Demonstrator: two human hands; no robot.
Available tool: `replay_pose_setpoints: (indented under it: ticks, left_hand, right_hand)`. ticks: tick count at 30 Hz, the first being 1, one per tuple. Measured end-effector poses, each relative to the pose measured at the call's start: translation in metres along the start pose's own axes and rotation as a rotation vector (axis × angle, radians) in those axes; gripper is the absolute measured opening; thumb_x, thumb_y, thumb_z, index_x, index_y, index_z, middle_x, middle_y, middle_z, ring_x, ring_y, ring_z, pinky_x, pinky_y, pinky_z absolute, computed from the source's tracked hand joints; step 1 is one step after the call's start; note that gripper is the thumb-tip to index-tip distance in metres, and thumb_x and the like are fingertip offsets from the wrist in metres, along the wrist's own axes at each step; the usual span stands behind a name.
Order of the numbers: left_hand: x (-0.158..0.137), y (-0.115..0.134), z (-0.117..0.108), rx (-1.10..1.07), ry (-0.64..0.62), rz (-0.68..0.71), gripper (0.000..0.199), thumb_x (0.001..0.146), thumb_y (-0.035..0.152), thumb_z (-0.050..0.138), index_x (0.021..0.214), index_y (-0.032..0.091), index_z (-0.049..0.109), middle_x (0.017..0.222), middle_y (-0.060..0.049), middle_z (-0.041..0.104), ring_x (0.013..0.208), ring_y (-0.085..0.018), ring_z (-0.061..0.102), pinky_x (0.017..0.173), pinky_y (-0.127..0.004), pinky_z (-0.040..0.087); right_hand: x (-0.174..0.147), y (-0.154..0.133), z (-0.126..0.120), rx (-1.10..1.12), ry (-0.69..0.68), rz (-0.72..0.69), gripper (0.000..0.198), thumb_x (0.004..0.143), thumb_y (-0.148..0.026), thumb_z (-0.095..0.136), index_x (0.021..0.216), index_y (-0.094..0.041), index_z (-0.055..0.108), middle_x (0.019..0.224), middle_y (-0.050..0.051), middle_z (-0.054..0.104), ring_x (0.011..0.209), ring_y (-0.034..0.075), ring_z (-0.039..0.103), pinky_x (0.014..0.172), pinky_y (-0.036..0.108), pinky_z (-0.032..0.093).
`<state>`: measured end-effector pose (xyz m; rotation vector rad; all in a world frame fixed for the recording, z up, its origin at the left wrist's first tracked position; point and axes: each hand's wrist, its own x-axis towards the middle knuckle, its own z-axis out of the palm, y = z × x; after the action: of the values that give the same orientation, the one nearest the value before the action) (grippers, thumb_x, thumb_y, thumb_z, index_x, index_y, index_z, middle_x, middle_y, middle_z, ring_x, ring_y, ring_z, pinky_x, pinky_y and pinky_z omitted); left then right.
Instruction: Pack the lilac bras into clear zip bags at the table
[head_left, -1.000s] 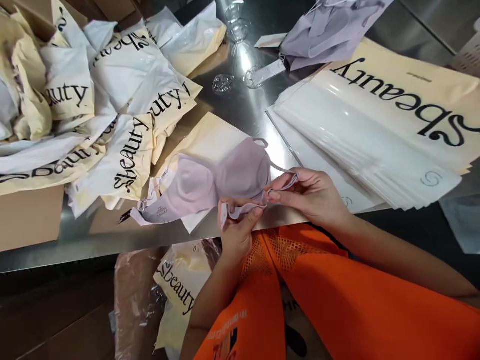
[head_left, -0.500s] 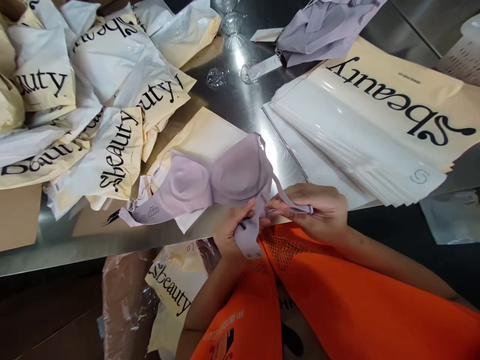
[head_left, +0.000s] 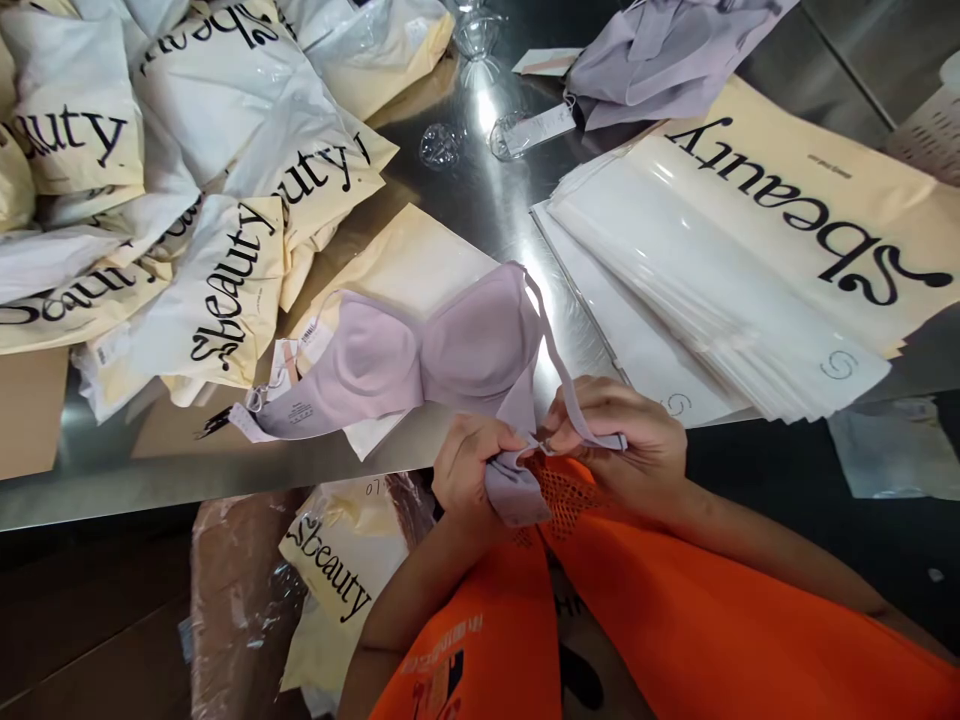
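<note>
A mauve bra [head_left: 480, 345] lies cups up near the front edge of the metal table, partly over a cream and white bag [head_left: 409, 250]. My left hand [head_left: 472, 460] is closed on its right-hand back band, which bunches and hangs below the fingers. Close beside it, my right hand [head_left: 622, 430] pinches the shoulder strap, whose end sticks out past the fingers. Both sets of fingertips nearly meet where strap and band come together; a small hook there is mostly covered. The bra's other band end reaches left, with a tag [head_left: 285, 365] attached.
Filled "Sbeauty" bags [head_left: 232, 290] pile up at left. A stack of flat bags [head_left: 720, 280] lies at right, with another mauve garment [head_left: 660, 60] and its tag behind. Clear plastic cups [head_left: 439, 147] stand at the back. A bag [head_left: 337, 560] sits below the table edge.
My hands have drawn closer together at the strap and band. The band's end is now folded and bunched in my left hand. The view has shifted slightly.
</note>
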<state>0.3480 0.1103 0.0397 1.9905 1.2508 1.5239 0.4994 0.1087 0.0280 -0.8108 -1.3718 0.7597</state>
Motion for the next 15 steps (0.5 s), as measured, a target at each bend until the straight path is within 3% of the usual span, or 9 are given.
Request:
replay_pose_setpoints:
  ticks: [11, 15]
  left_hand:
    - [-0.0026, 0.0033, 0.0001, -0.039, 0.004, -0.019, 0.013, 0.084, 0.009, 0.063, 0.080, 0.022, 0.062, 0.070, 0.000, 0.061, 0.064, -0.014, 0.061, 0.060, -0.027, 0.051]
    - [-0.0020, 0.0070, 0.0027, -0.169, 0.003, -0.074, 0.013, 0.089, 0.017, 0.061, 0.078, 0.023, 0.060, 0.066, 0.000, 0.061, 0.061, -0.016, 0.061, 0.059, -0.030, 0.052]
  right_hand:
    - [-0.0044, 0.0015, 0.0005, 0.031, -0.041, -0.009, 0.016, 0.085, -0.011, 0.071, 0.091, -0.025, 0.074, 0.082, 0.003, 0.069, 0.075, 0.015, 0.067, 0.066, 0.029, 0.058]
    - [-0.0065, 0.0059, 0.0039, 0.037, -0.037, -0.001, 0.019, 0.085, -0.009, 0.071, 0.094, -0.026, 0.072, 0.081, 0.002, 0.070, 0.077, 0.015, 0.066, 0.069, 0.029, 0.057]
